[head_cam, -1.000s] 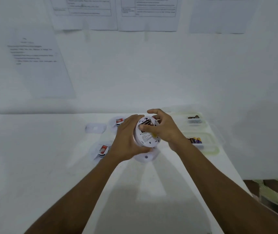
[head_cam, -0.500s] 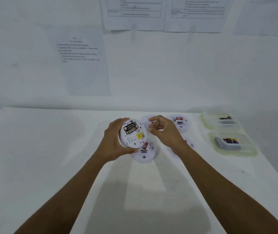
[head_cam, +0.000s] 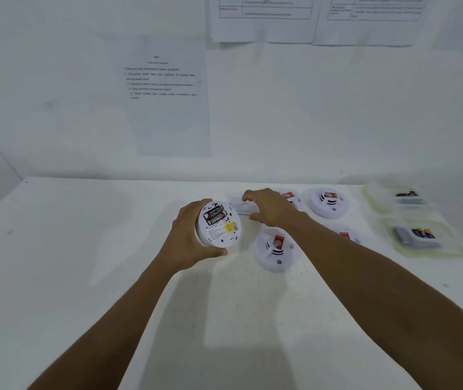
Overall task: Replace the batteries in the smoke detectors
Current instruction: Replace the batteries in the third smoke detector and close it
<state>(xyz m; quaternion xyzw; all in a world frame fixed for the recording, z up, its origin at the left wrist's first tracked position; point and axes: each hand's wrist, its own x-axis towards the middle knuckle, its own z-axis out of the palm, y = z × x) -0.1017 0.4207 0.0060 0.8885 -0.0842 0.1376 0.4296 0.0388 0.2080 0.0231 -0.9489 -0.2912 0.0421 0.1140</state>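
Observation:
My left hand (head_cam: 188,235) grips a round white smoke detector (head_cam: 219,225) above the table, its back facing me. Its battery bay is uncovered and shows black batteries (head_cam: 215,214) and a yellow sticker. My right hand (head_cam: 269,206) reaches over a small white battery cover (head_cam: 240,207) lying on the table, fingers spread around it; whether they touch it I cannot tell. Another white detector (head_cam: 276,250) with a red label sits face up just right of the held one.
More white detectors lie at the back (head_cam: 328,202), behind my right hand (head_cam: 290,196) and past my right forearm (head_cam: 347,236). Two clear trays with batteries stand at the right (head_cam: 399,197) (head_cam: 424,237). Paper sheets hang on the wall (head_cam: 168,97). The white table (head_cam: 84,249) meets the wall behind.
My right hand has left the held detector and moved back over the white cover on the table. The view has swung left, and my left hand keeps the detector raised.

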